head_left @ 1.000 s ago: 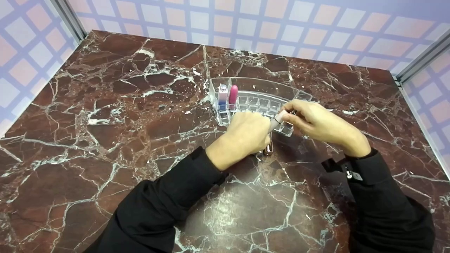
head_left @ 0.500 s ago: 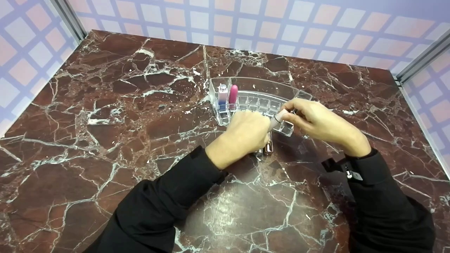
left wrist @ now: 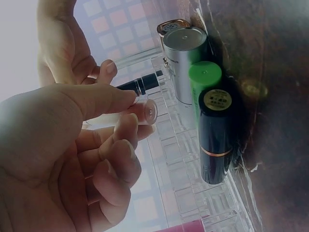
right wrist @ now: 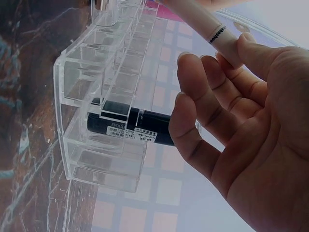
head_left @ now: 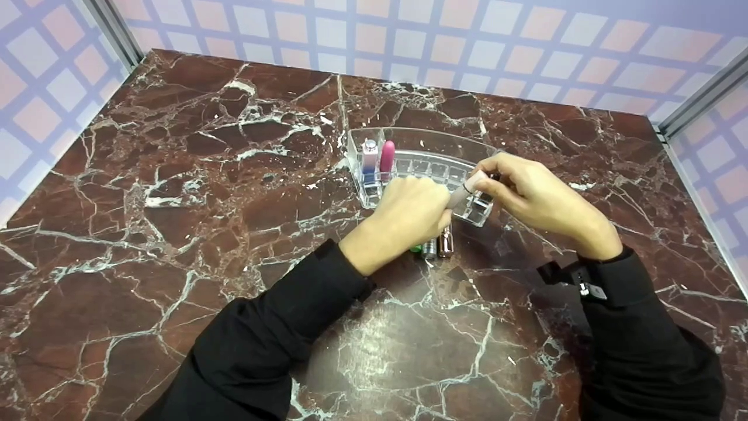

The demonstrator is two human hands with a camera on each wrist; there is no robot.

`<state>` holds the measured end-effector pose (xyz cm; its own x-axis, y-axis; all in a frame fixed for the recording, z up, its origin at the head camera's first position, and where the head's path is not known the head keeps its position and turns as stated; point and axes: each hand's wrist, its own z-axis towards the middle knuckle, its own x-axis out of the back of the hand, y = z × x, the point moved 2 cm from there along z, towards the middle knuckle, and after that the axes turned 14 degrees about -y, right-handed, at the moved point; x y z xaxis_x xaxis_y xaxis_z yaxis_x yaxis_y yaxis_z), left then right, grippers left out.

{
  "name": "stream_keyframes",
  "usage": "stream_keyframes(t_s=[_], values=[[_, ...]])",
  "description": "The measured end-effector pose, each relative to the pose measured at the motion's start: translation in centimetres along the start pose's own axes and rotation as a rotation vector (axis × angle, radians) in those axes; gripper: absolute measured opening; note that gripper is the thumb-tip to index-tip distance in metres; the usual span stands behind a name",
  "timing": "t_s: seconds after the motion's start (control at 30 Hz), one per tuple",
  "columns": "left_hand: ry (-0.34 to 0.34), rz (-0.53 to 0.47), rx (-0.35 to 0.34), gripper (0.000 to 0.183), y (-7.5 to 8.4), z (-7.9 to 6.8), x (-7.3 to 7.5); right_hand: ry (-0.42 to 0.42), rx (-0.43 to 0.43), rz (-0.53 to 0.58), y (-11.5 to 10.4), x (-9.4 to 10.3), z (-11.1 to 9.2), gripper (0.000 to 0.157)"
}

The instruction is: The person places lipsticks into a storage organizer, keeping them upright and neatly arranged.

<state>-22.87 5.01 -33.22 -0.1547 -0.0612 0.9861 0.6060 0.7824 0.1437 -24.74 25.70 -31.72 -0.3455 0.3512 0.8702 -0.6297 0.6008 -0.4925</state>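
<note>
Left hand [head_left: 409, 207] pinches pale tube [right wrist: 205, 25] | right hand [head_left: 526, 190] pinches other end (black tube [right wrist: 154, 128] in rack [right wrist: 104, 166])

The black tube [right wrist: 137, 124] reads "EFOLA", pale tube [right wrist: 205, 26] "kashow".

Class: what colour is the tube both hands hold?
The tube: pale pinkish, clearest in right wrist view.

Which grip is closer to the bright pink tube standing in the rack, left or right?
Left. The left grip is on the near side of the pink tube, slightly right; the right grip is farther off, by the rack's right end.
</note>
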Motion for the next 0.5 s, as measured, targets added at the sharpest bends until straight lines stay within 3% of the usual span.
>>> stream_keyframes(t_s=[0.3, 0.5], values=[[0.020, -0.033, -0.020, 0.024, 0.01, 0.18, 0.03, 0.029, -0.039, -0.002, -0.10, 0.24, -0.23, 0.020], [-0.003, -0.070, -0.013, 0.025, -0.39, 0.54, 0.20, 0.059, -0.038, 0.000, -0.21, 0.45, -0.08, 0.020]])
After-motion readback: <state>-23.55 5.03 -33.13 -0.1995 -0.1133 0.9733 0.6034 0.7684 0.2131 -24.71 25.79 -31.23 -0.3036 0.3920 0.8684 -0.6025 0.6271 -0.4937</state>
